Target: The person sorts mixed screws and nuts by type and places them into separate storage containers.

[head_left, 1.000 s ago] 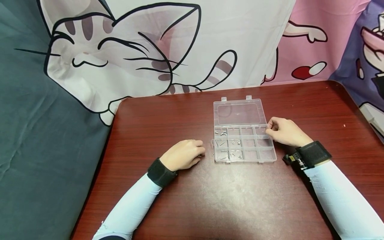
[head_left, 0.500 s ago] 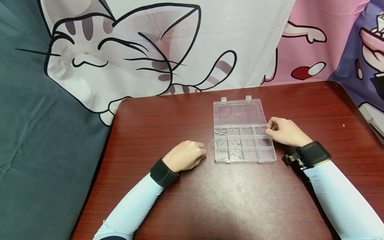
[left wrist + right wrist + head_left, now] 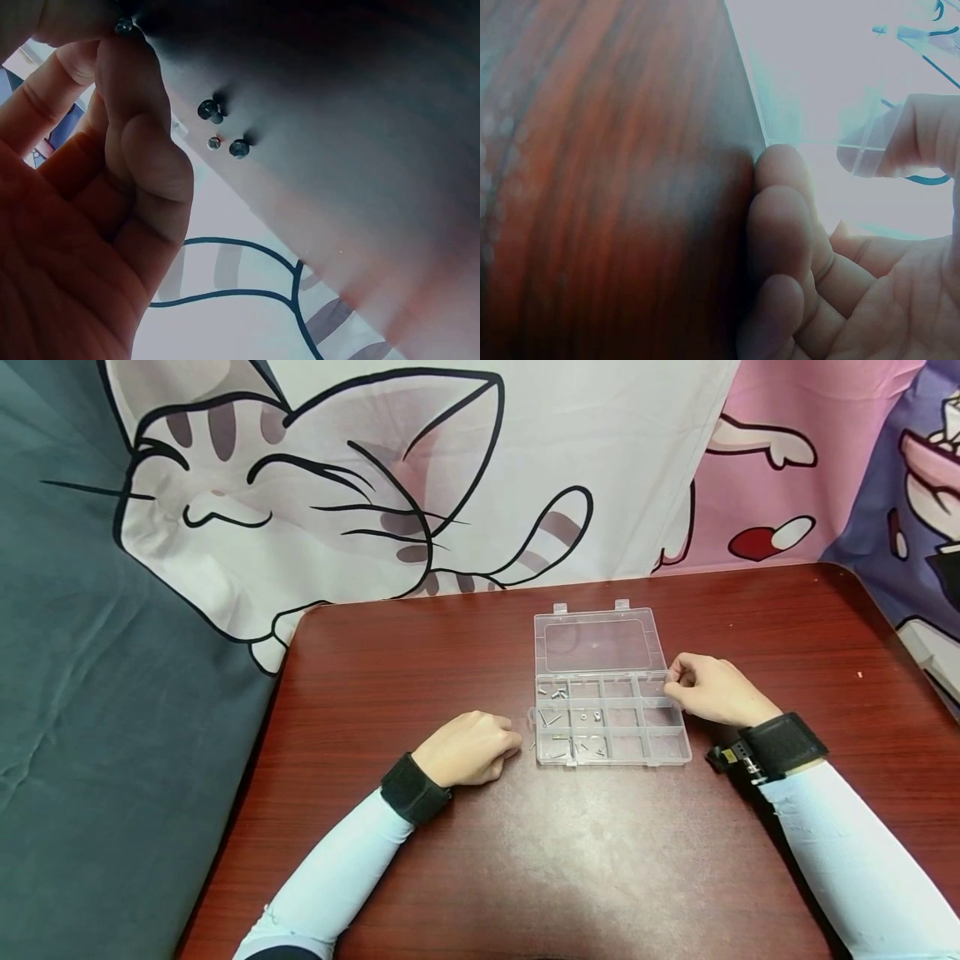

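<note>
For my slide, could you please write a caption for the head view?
On a brown table, the right hand holds an open clear box of small metal parts, the left hand beside it.

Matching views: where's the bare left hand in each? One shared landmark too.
Head: bare left hand, left of the clear plastic compartment box.
Left wrist: left side, pinching a small shiny metal piece at top.
Right wrist: not in it; only the right hand.
Shared landmark: reddish-brown wooden table; upper right in left wrist, left half in right wrist.

The table [image 3: 390, 660] is grained red-brown, the box [image 3: 596, 643] colourless; at eleven o'clock, white cloth [image 3: 540, 443] is cat-printed in black outline.
</note>
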A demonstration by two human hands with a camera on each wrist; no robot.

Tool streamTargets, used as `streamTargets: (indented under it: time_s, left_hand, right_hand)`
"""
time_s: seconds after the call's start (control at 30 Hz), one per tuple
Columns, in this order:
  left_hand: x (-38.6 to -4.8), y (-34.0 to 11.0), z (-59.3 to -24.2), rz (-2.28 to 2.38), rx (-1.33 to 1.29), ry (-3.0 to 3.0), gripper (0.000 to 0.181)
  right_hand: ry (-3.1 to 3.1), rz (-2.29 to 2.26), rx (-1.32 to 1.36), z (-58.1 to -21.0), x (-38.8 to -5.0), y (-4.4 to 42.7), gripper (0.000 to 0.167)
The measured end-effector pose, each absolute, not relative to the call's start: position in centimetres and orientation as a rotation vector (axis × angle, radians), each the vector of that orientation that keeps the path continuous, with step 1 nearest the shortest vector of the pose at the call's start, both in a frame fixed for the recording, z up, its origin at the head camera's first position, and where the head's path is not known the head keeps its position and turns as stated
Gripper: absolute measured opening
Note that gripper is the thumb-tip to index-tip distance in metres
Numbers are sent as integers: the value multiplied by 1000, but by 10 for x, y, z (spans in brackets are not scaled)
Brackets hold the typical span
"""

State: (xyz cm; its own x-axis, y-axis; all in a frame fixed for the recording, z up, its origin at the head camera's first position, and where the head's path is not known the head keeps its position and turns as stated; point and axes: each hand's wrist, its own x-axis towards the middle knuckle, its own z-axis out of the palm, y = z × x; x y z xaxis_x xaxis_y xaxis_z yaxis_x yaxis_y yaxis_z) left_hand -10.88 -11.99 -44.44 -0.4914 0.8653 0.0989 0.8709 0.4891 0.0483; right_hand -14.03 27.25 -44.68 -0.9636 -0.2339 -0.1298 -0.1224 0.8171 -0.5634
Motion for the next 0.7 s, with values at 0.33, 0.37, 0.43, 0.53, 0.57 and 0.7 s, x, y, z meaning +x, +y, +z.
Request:
streamTargets:
  time_s: [0.33,0.37,0.43,0.53,0.57,0.7]
  left_hand:
    - [-112,-121,-431,-199,-1566,-2633,23]
    - [-113,-121,-429,-195,-1563,-2631,22]
    - [-114,-119,-424,-186,-1565,-2621,21]
    - [-115,-115,-417,-173,-1572,-2596,20]
    - [-116,-113,-415,-173,-1572,-2586,20]
    - [-118,-106,-407,-186,-1578,-2551,19]
  right_hand:
    - [2816,-859,-289,-448,-140,273,12]
    - [2816,-860,-289,-448,-139,273,12]
    - [2815,-859,-287,-448,-139,273,12]
    - [2810,-862,-280,-448,-140,273,12]
    - [2808,-862,-279,-448,-140,273,12]
    - [2807,-856,-279,-448,-141,273,12]
